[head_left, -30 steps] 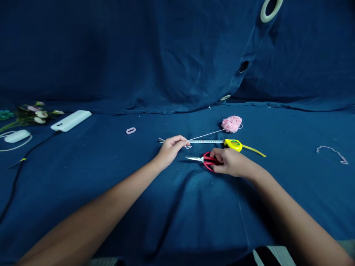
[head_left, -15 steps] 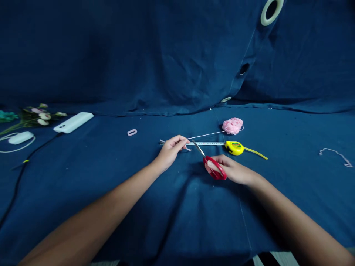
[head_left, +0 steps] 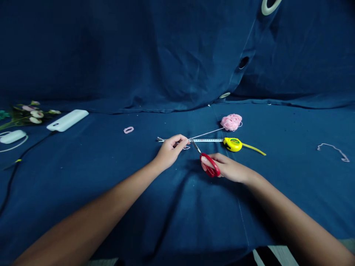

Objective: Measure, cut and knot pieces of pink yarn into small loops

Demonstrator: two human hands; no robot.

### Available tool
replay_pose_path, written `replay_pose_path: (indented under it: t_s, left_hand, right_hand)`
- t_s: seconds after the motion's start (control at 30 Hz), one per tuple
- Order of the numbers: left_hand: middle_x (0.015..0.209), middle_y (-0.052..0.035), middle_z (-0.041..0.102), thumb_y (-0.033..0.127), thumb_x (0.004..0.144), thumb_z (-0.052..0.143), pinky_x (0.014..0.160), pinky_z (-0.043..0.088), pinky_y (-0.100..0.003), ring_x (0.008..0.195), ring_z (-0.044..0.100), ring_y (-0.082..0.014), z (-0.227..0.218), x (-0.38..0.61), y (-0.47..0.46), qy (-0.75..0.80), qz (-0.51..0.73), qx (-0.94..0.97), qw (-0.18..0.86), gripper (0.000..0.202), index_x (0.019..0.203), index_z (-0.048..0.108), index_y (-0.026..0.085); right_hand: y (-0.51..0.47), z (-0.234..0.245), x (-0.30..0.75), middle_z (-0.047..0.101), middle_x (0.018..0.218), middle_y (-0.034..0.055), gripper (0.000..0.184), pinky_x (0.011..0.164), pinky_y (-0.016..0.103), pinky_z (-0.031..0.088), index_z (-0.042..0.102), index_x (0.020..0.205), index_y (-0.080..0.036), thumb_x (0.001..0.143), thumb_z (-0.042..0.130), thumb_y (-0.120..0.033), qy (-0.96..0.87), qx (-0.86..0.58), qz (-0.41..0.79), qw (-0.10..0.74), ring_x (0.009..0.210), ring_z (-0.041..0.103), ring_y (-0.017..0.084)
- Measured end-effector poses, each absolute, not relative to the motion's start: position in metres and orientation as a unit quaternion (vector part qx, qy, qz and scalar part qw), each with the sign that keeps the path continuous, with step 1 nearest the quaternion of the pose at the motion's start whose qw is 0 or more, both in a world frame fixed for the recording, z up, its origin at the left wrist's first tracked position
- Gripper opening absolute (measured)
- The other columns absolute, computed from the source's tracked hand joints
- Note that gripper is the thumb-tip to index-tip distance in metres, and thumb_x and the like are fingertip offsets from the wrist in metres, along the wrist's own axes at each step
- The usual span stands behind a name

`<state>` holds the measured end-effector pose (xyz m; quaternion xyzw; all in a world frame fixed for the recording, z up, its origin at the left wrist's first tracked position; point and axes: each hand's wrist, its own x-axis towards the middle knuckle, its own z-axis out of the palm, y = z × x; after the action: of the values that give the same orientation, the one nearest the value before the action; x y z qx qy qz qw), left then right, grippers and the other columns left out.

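Observation:
My left hand [head_left: 172, 149] is closed, thumb and fingers pinching a strand of pink yarn [head_left: 207, 132]. The strand runs taut from there to a pink yarn ball [head_left: 231, 122] at the back right. In my right hand [head_left: 226, 167] is a pair of scissors [head_left: 210, 165] with red handles, fingers through the loops. The blade tips reach the strand just right of my left fingertips; whether they have cut it I cannot tell. Beneath the strand lies a yellow tape measure [head_left: 233, 144], its blade [head_left: 208, 140] drawn out leftward and passing behind my left hand.
On the blue cloth [head_left: 111, 155] lie a small pink yarn loop [head_left: 128, 130] and, far right, a loose piece of yarn [head_left: 334, 149]. At left are a white device [head_left: 68, 120] with a black cable [head_left: 20, 162], a white corded object [head_left: 12, 137] and artificial flowers [head_left: 34, 114].
My right hand has brought the scissors slightly left, so the blade tips now meet the strand close to my left fingers. The camera view has shifted a little.

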<state>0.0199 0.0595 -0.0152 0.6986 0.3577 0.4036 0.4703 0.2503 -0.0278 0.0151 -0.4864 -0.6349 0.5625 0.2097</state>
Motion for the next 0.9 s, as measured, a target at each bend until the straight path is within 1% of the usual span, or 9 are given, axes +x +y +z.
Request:
replay_pose_path:
  t_s: [0.13, 0.27, 0.47, 0.67, 0.77, 0.9]
  left_hand:
    - [0.097, -0.0031, 0.071, 0.037, 0.099, 0.062, 0.084, 0.054, -0.03, 0.089, 0.066, -0.0168, -0.0101, 0.0215, 0.0553, 0.341, 0.401, 0.704, 0.476, 0.021, 0.095, 0.073, 0.019]
    - [0.097, -0.0033, 0.072, 0.038, 0.098, 0.063, 0.083, 0.055, -0.03, 0.089, 0.066, -0.017, -0.0121, 0.0214, 0.057, 0.341, 0.407, 0.695, 0.485, 0.022, 0.096, 0.073, 0.018]
    - [0.097, -0.0034, 0.071, 0.04, 0.099, 0.062, 0.081, 0.052, -0.028, 0.085, 0.064, -0.0151, -0.0151, 0.02, 0.0607, 0.354, 0.408, 0.684, 0.49, 0.025, 0.097, 0.072, 0.017]
    - [0.083, -0.0011, 0.067, 0.038, 0.1, 0.059, 0.076, 0.046, -0.027, 0.078, 0.06, -0.0149, -0.0096, 0.0201, 0.0565, 0.344, 0.361, 0.741, 0.449, 0.026, 0.095, 0.073, 0.017]
    - [0.083, -0.0019, 0.069, 0.04, 0.101, 0.058, 0.076, 0.047, -0.028, 0.078, 0.06, -0.0154, -0.0097, 0.0196, 0.0564, 0.348, 0.359, 0.741, 0.448, 0.029, 0.097, 0.074, 0.016]
    - [0.09, -0.0044, 0.073, 0.042, 0.099, 0.061, 0.079, 0.049, -0.03, 0.082, 0.063, -0.0173, -0.012, 0.0187, 0.0577, 0.353, 0.358, 0.735, 0.455, 0.03, 0.099, 0.076, 0.016]
  right_hand:
    - [-0.0268, 0.015, 0.2496, 0.055, 0.068, -0.0001, 0.06, 0.059, 0.026, 0.04, 0.061, 0.08, -0.018, 0.095, 0.049, -0.075, -0.643, -0.479, 0.558, 0.214, 0.061, 0.047, 0.013]
    - [-0.0267, 0.0136, 0.2499, 0.056, 0.069, 0.0001, 0.06, 0.062, 0.027, 0.041, 0.062, 0.08, -0.018, 0.097, 0.048, -0.074, -0.662, -0.478, 0.537, 0.212, 0.063, 0.048, 0.014]
    - [-0.0282, 0.0131, 0.2501, 0.057, 0.068, -0.0002, 0.061, 0.062, 0.026, 0.042, 0.062, 0.08, -0.018, 0.099, 0.044, -0.073, -0.652, -0.485, 0.543, 0.212, 0.063, 0.048, 0.013]
    - [-0.027, 0.011, 0.2514, 0.057, 0.069, 0.0, 0.059, 0.064, 0.027, 0.042, 0.062, 0.081, -0.018, 0.099, 0.046, -0.072, -0.663, -0.487, 0.532, 0.2, 0.063, 0.049, 0.014]
    - [-0.0259, 0.0098, 0.252, 0.057, 0.07, 0.0002, 0.058, 0.064, 0.027, 0.042, 0.062, 0.08, -0.018, 0.099, 0.047, -0.071, -0.664, -0.486, 0.531, 0.202, 0.064, 0.049, 0.014]
    - [-0.0248, 0.0079, 0.2528, 0.055, 0.068, -0.0006, 0.056, 0.062, 0.027, 0.041, 0.061, 0.078, -0.018, 0.098, 0.05, -0.069, -0.653, -0.485, 0.543, 0.21, 0.062, 0.046, 0.013]
